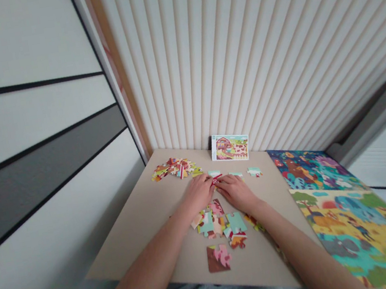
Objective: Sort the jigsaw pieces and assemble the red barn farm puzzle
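My left hand (199,190) and my right hand (236,190) meet near the middle of the table, fingers closed on a red jigsaw puzzle piece (215,180) with a white crossed mark. Directly behind it lies a light blue puzzle piece (214,173). Another pale piece (235,174) shows just past my right fingers, and a blue-green piece (254,171) sits farther right. Between my forearms several loose pieces (235,222) are spread out. Closest to me is a brown and pink piece (218,258). My right forearm partly covers a few more pieces.
A heap of puzzle pieces (176,168) lies at the back left of the table (141,210). A farm picture card (230,147) leans upright at the back. Two assembled puzzles, a dark one (308,169) and a yellow safari one (362,229), lie along the right side.
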`<state>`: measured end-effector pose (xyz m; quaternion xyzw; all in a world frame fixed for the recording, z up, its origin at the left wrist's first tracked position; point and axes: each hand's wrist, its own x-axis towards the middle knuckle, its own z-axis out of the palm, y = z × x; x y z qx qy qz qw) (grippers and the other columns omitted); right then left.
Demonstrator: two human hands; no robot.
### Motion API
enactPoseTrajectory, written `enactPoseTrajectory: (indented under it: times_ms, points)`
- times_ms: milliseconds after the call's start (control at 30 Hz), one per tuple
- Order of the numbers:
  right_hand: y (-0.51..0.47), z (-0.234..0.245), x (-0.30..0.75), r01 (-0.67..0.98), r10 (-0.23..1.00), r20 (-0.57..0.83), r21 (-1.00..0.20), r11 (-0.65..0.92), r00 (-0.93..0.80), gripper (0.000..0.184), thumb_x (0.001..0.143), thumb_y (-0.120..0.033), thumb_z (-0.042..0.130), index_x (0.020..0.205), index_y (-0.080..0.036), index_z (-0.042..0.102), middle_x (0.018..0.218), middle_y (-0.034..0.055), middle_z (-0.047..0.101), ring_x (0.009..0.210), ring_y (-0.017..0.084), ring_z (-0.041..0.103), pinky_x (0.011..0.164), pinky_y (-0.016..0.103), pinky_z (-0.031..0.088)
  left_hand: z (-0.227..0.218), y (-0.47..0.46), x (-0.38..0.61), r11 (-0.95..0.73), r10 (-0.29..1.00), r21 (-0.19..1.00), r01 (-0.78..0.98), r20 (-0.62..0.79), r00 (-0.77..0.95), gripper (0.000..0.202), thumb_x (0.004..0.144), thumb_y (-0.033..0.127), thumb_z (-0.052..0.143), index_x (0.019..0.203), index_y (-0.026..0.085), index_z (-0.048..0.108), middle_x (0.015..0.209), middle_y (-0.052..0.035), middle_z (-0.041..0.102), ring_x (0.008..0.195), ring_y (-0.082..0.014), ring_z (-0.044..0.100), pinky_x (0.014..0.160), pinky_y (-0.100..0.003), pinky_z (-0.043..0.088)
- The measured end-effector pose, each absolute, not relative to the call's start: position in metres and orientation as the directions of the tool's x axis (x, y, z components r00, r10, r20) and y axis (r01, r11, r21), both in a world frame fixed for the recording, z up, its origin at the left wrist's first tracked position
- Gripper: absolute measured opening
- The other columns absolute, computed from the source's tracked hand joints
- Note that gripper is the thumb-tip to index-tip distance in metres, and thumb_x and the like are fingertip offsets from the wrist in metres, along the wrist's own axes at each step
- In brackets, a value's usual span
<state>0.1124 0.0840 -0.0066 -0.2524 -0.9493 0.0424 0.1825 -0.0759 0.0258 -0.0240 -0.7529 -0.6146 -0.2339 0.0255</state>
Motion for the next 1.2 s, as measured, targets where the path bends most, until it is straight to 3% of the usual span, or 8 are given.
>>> enactPoseTrajectory:
  times_ms: [100, 233, 367, 567, 667, 867, 1100, 1200]
  points:
    - [0.081, -0.001, 0.112, 0.469, 0.493, 0.319, -0.154, 0.87, -0.81, 0.028, 0.102, -0.027, 0.05, 0.123, -0.024, 0.068, 0.126, 0.009, 0.068, 0.12, 0.025, 0.057, 0.102, 0.043, 0.044, -0.022, 0.024, -0.075, -0.234, 0.919, 0.226, 0.946, 0.37, 0.139, 0.025, 0.101, 0.029, 0.049, 0.118, 0.022, 0.066, 0.121, -0.0107, 0.063, 0.117, -0.0244, 0.058, 0.102, -0.04, 0.046]
    - [0.096, 0.0, 0.129, 0.522, 0.568, 0.338, -0.224, 0.823, -0.75, 0.029, 0.102, -0.03, 0.051, 0.124, -0.026, 0.068, 0.132, 0.0088, 0.064, 0.123, 0.024, 0.057, 0.106, 0.043, 0.043, -0.019, 0.022, -0.075, -0.242, 0.912, 0.176, 0.954, 0.376, 0.162, 0.028, 0.101, 0.029, 0.048, 0.123, 0.022, 0.064, 0.132, -0.0113, 0.06, 0.124, -0.0257, 0.055, 0.105, -0.042, 0.044]
    - [0.123, -0.008, 0.166, 0.604, 0.689, 0.311, -0.332, 0.725, -0.655, 0.037, 0.096, -0.037, 0.059, 0.129, -0.023, 0.067, 0.137, 0.012, 0.062, 0.125, 0.027, 0.057, 0.109, 0.046, 0.043, -0.018, 0.022, -0.073, -0.262, 0.911, 0.15, 0.953, 0.366, 0.193, 0.026, 0.101, 0.028, 0.048, 0.119, 0.021, 0.065, 0.126, -0.0106, 0.063, 0.12, -0.0261, 0.057, 0.104, -0.042, 0.044]
    - [0.137, -0.017, 0.188, 0.555, 0.69, 0.275, -0.433, 0.71, -0.669, 0.043, 0.094, -0.04, 0.063, 0.133, -0.023, 0.065, 0.137, 0.0126, 0.064, 0.125, 0.028, 0.059, 0.111, 0.048, 0.042, -0.018, 0.023, -0.071, -0.282, 0.897, 0.173, 0.944, 0.396, 0.195, 0.032, 0.101, 0.03, 0.047, 0.129, 0.02, 0.059, 0.129, -0.0118, 0.063, 0.124, -0.0265, 0.055, 0.106, -0.043, 0.043]
    - [0.138, -0.017, 0.185, 0.541, 0.682, 0.292, -0.438, 0.718, -0.67, 0.039, 0.094, -0.037, 0.062, 0.13, -0.022, 0.066, 0.132, 0.012, 0.067, 0.121, 0.028, 0.061, 0.109, 0.047, 0.043, -0.016, 0.023, -0.072, -0.317, 0.889, 0.175, 0.932, 0.398, 0.227, 0.036, 0.101, 0.028, 0.047, 0.135, 0.022, 0.056, 0.131, -0.0099, 0.062, 0.125, -0.0244, 0.055, 0.108, -0.041, 0.041]
    - [0.142, -0.018, 0.19, 0.587, 0.702, 0.285, -0.397, 0.706, -0.652, 0.033, 0.096, -0.031, 0.058, 0.126, -0.022, 0.067, 0.127, 0.0112, 0.069, 0.118, 0.026, 0.062, 0.106, 0.044, 0.044, -0.017, 0.025, -0.074, -0.342, 0.895, 0.181, 0.922, 0.362, 0.261, 0.028, 0.099, 0.028, 0.051, 0.123, 0.024, 0.064, 0.132, -0.0071, 0.064, 0.125, -0.0236, 0.056, 0.11, -0.041, 0.04]
    - [0.145, -0.016, 0.196, 0.648, 0.723, 0.28, -0.323, 0.69, -0.631, 0.03, 0.095, -0.026, 0.057, 0.122, -0.022, 0.07, 0.126, 0.0108, 0.069, 0.118, 0.026, 0.061, 0.105, 0.041, 0.043, -0.02, 0.03, -0.079, -0.357, 0.892, 0.206, 0.911, 0.364, 0.267, 0.036, 0.098, 0.03, 0.052, 0.133, 0.024, 0.059, 0.138, -0.0077, 0.062, 0.13, -0.0228, 0.054, 0.113, -0.041, 0.038]
    - [0.14, -0.006, 0.199, 0.659, 0.754, 0.269, -0.368, 0.656, -0.6, 0.026, 0.093, -0.028, 0.059, 0.114, -0.021, 0.073, 0.116, 0.0109, 0.072, 0.109, 0.025, 0.064, 0.099, 0.039, 0.046, -0.021, 0.031, -0.079, -0.361, 0.893, 0.211, 0.908, 0.359, 0.272, 0.038, 0.098, 0.031, 0.052, 0.135, 0.024, 0.057, 0.138, -0.0087, 0.061, 0.131, -0.0231, 0.053, 0.114, -0.041, 0.037]
